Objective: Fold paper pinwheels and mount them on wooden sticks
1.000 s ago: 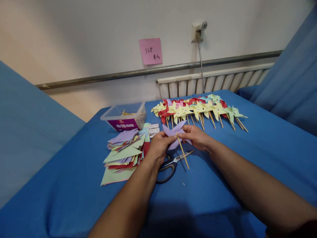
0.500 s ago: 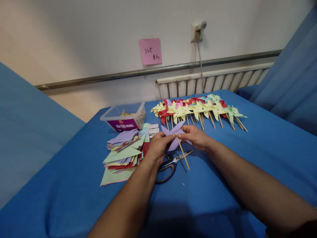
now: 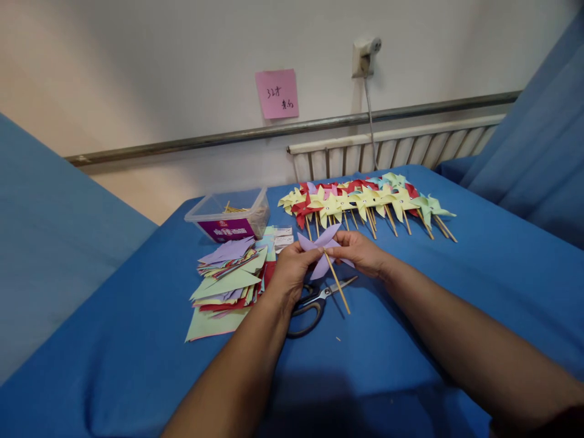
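Note:
A purple paper pinwheel (image 3: 322,267) on a thin wooden stick (image 3: 338,285) is held up between my two hands. My left hand (image 3: 295,263) is closed on its left side, the thumb near the top of the stick. From the other side, my right hand (image 3: 358,250) pinches the pinwheel close to its middle. The stick slants down to the right over the blue cloth. Beneath the hands lie scissors (image 3: 306,322) with dark handles, their blades pointing right. Fingers hide part of the paper and its centre.
Left of my hands are stacks of coloured paper (image 3: 228,283). Behind them stands a clear plastic box (image 3: 214,207) with wooden sticks inside. Small white packets (image 3: 283,239) lie near it. Several pinwheels (image 3: 365,199) form a row at the back, before a radiator (image 3: 401,146).
Almost nothing differs. The pinwheel and its stick have shifted very slightly down; both hands keep the same grip.

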`<state>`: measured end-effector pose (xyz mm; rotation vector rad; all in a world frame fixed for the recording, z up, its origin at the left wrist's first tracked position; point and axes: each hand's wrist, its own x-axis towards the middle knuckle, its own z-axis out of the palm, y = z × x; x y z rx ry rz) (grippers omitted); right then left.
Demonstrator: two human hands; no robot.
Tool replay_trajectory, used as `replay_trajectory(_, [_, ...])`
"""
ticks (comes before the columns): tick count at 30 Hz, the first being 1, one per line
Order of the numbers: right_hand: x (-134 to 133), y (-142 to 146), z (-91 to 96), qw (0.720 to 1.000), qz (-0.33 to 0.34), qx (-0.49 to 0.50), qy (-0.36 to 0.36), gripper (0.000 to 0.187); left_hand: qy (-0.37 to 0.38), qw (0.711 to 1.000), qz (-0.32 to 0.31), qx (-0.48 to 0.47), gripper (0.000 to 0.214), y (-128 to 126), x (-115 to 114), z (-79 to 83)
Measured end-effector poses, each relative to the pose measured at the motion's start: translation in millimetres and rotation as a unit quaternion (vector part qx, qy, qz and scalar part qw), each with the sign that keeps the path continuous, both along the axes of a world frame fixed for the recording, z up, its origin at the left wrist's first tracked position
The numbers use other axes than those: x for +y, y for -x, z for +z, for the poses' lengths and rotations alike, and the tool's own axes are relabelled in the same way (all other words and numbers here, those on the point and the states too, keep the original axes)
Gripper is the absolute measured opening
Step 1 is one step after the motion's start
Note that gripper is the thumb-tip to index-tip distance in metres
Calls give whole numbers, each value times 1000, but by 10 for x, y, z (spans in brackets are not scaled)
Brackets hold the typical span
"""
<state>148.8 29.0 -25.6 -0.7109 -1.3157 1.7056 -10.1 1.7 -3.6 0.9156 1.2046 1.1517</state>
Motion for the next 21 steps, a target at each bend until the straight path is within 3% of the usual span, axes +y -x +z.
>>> replay_trajectory(9, [-3,6,6,1000,-4,-1,0,30,3,999,-11,-40,30,-20,-27,59])
replay_trajectory(21, [-14,38,-7,1000,-6,-5,-3,35,2,1000,-8,-20,25,0,-9,66])
